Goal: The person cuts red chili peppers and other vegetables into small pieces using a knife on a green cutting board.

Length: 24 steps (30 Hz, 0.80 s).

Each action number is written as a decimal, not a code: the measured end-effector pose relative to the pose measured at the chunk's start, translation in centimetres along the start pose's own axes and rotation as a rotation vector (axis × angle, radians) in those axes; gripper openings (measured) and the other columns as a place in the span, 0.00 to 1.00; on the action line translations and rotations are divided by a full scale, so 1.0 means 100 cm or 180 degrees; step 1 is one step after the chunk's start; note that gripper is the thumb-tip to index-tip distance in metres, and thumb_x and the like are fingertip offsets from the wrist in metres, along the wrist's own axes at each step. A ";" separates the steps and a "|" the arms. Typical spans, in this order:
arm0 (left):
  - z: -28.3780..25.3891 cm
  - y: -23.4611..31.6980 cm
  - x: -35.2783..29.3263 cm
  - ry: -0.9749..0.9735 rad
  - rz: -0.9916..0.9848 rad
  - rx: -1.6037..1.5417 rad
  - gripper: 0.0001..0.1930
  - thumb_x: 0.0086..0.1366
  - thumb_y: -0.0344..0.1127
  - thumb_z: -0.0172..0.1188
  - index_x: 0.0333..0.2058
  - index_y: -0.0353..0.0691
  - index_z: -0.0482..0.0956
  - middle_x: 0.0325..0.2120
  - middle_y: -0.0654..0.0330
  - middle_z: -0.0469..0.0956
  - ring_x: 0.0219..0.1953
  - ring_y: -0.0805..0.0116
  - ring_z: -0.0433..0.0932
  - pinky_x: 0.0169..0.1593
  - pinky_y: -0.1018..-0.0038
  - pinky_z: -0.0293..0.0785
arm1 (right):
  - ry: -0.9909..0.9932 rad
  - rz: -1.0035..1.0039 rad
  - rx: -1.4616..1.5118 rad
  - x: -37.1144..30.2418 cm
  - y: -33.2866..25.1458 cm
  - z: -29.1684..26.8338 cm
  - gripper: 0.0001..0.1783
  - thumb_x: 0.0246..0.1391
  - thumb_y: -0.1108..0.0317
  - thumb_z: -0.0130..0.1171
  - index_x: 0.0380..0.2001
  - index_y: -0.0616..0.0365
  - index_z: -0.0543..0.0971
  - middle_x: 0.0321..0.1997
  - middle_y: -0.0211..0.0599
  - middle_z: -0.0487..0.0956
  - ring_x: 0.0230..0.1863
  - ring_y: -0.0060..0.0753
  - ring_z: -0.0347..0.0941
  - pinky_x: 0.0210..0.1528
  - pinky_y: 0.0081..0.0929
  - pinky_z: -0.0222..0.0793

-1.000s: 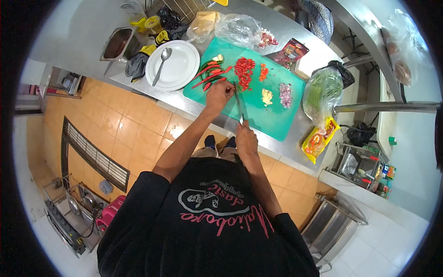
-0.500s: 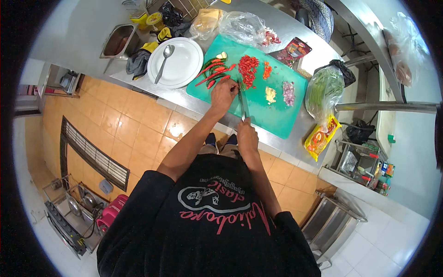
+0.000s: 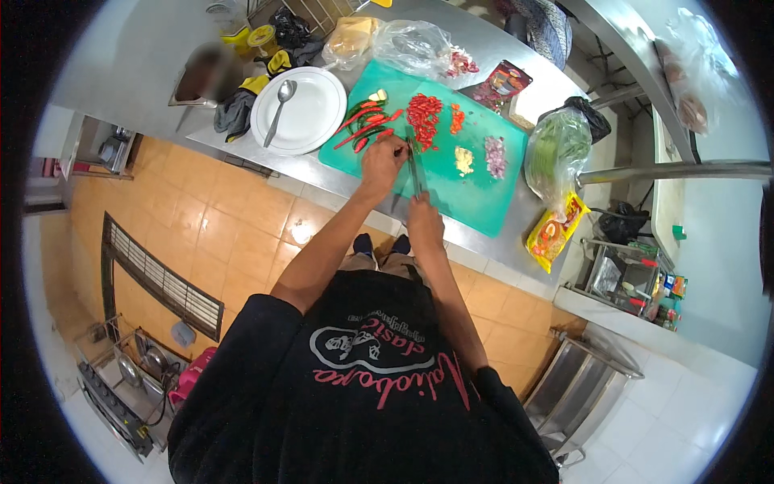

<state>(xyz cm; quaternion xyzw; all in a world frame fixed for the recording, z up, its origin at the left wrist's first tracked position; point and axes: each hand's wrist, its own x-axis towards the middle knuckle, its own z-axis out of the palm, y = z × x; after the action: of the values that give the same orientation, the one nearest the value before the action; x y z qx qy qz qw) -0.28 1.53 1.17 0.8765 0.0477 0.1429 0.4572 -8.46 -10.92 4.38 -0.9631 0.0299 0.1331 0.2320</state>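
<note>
My right hand (image 3: 425, 219) is closed around the handle of a knife (image 3: 416, 173), its blade pointing away across the green cutting board (image 3: 484, 202). Just left of the blade, my left hand (image 3: 383, 165) has its fingers bent and pressed together at the board; what they hold is too small and covered to name. Whole red and green chilies (image 3: 367, 129) lie beyond that hand, with peeled garlic cloves (image 3: 377, 95) by them. Past the knife spreads chopped red chili (image 3: 423, 117). Farther right are small orange-red pieces (image 3: 457, 121), minced garlic (image 3: 463, 160) and diced shallot (image 3: 495, 157).
A white plate (image 3: 310, 121) bearing a spoon (image 3: 278, 109) stands left of the board. Plastic bags (image 3: 411, 44) lie behind it. On the right are a bag of green vegetables (image 3: 556, 149), a yellow packet (image 3: 556, 234) and a metal shelf post (image 3: 677, 172).
Both hands and the knife show slightly farther left, but the whole counter has shifted the same way in view. My grip on the knife stays the same.
</note>
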 end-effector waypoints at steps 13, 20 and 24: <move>-0.009 -0.008 -0.013 0.0033 0.0475 0.0274 0.09 0.54 0.25 0.61 0.35 0.39 0.83 0.29 0.50 0.79 0.28 0.54 0.78 0.35 0.63 0.75 | 0.0011 0.0038 -0.0211 -0.003 0.008 -0.012 0.17 0.64 0.59 0.42 0.39 0.64 0.69 0.28 0.63 0.78 0.35 0.66 0.76 0.37 0.56 0.72; -0.011 -0.010 -0.005 -0.0171 0.0237 -0.0169 0.09 0.54 0.24 0.62 0.36 0.38 0.83 0.27 0.50 0.81 0.27 0.57 0.80 0.33 0.68 0.75 | 0.0004 -0.0044 0.0104 -0.003 0.011 -0.017 0.18 0.65 0.57 0.42 0.40 0.64 0.70 0.29 0.65 0.78 0.35 0.67 0.76 0.38 0.57 0.72; -0.007 -0.018 0.000 -0.0204 0.0153 -0.0409 0.07 0.53 0.25 0.63 0.33 0.36 0.83 0.27 0.49 0.80 0.26 0.55 0.80 0.31 0.65 0.75 | -0.0059 -0.0050 0.0132 -0.011 0.009 -0.015 0.19 0.65 0.57 0.40 0.41 0.65 0.69 0.29 0.65 0.78 0.35 0.68 0.76 0.38 0.57 0.72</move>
<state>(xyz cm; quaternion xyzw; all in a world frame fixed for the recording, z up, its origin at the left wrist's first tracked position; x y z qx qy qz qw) -0.35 3.09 0.11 0.8504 0.0027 0.1285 0.5102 -9.29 -12.44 5.54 -0.9570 0.0229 0.1395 0.2532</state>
